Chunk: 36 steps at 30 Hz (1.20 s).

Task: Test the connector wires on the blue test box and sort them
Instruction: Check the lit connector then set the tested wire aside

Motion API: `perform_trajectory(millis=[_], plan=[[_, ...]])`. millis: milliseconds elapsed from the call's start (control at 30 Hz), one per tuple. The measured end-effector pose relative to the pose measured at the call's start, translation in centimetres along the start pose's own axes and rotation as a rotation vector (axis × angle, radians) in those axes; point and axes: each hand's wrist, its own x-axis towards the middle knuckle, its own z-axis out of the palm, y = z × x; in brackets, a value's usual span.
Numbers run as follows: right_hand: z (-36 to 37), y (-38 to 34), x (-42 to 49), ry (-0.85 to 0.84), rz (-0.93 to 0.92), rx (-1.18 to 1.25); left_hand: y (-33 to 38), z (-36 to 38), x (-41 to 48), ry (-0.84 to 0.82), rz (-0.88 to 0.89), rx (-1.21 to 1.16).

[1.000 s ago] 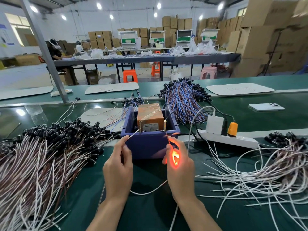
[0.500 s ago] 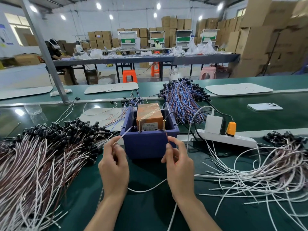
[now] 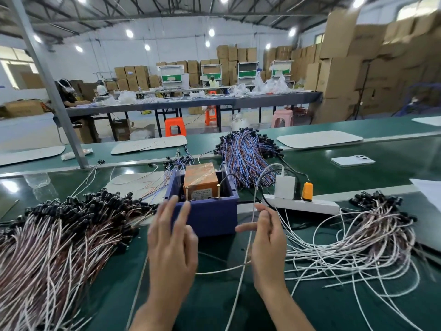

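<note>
The blue test box [image 3: 210,217] stands mid-table with an orange block [image 3: 200,176] inside and two brass pins [image 3: 218,191] at its front rim. My left hand [image 3: 171,242] hovers just in front of the box's left corner, fingers straight and spread, holding nothing. My right hand [image 3: 267,242] is to the right of the box front, fingers curled round a white connector wire [image 3: 241,278] that runs down toward me. No wire end touches the pins. Motion blur hides the fingertips.
A big pile of wires with black connectors [image 3: 59,235] fills the left. A looser white wire pile [image 3: 358,237] lies right. Blue-red wires [image 3: 245,158] sit behind the box. A white power strip [image 3: 307,206] and a phone [image 3: 353,160] are at right.
The red glow at my right hand went out. Both hands came off the pins; my left hand let go of the wire end and opened. My view tilted up.
</note>
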Motion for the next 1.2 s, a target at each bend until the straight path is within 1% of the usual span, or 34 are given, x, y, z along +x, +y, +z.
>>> perform_trajectory(millis=[67, 100, 167, 233, 300, 333, 400, 467, 533, 600, 733, 833, 867, 933, 1033, 1100, 1200], plan=[[-0.7, -0.9, 0.4, 0.028, 0.06, 0.149, 2.9, 0.8, -0.1, -0.173, 0.208, -0.05], [-1.1, -1.4, 0.6, 0.049, 0.087, 0.215, 4.3, 1.5, -0.3, -0.248, 0.278, -0.061], [-2.3, -2.3, 1.0, 0.086, 0.138, 0.366, 6.3, 2.6, -0.8, -0.356, 0.34, -0.101], [-4.1, -3.3, 1.7, 0.119, 0.184, 0.507, 7.5, 3.3, -1.1, -0.417, 0.369, -0.132], [-6.4, -4.3, 2.8, 0.145, 0.203, 0.588, 8.2, 3.8, -1.4, -0.451, 0.384, -0.193], [-7.6, -4.7, 3.4, 0.151, 0.204, 0.612, 8.4, 3.8, -1.5, -0.466, 0.357, -0.24], [-10.2, -5.3, 4.6, 0.156, 0.204, 0.64, 9.1, 3.9, -1.1, -0.513, 0.25, -0.326], [-12.9, -5.6, 5.9, 0.175, 0.194, 0.643, 10.0, 4.1, -0.3, -0.565, 0.205, -0.314], [-15.3, -5.9, 7.2, 0.2, 0.169, 0.615, 11.4, 5.0, 0.6, -0.598, 0.185, -0.287], [-17.1, -6.3, 8.3, 0.222, 0.152, 0.523, 13.2, 6.4, 1.7, -0.612, 0.124, -0.308], [-19.9, -6.4, 8.9, 0.381, 0.136, 0.198, 17.3, 10.3, 3.5, -0.522, 0.046, -0.367], [-20.8, -6.2, 7.9, 0.455, 0.05, 0.091, 19.8, 14.3, 4.7, -0.497, 0.014, -0.34], [-21.0, -6.0, 7.5, 0.462, 0.034, 0.076, 20.6, 15.6, 5.1, -0.513, 0.007, -0.34], [-21.3, -5.4, 6.5, 0.445, 0.014, 0.071, 21.8, 18.2, 5.7, -0.589, 0.02, -0.287], [-21.4, -4.3, 5.0, 0.383, -0.011, -0.019, 22.9, 20.9, 5.8, -0.727, 0.118, -0.078], [-21.2, -3.8, 4.3, 0.349, -0.035, -0.115, 22.9, 21.8, 5.5, -0.784, 0.138, -0.069], [-20.8, -3.4, 3.7, 0.308, -0.091, -0.271, 22.3, 21.4, 5.1, -0.822, 0.11, -0.133]])
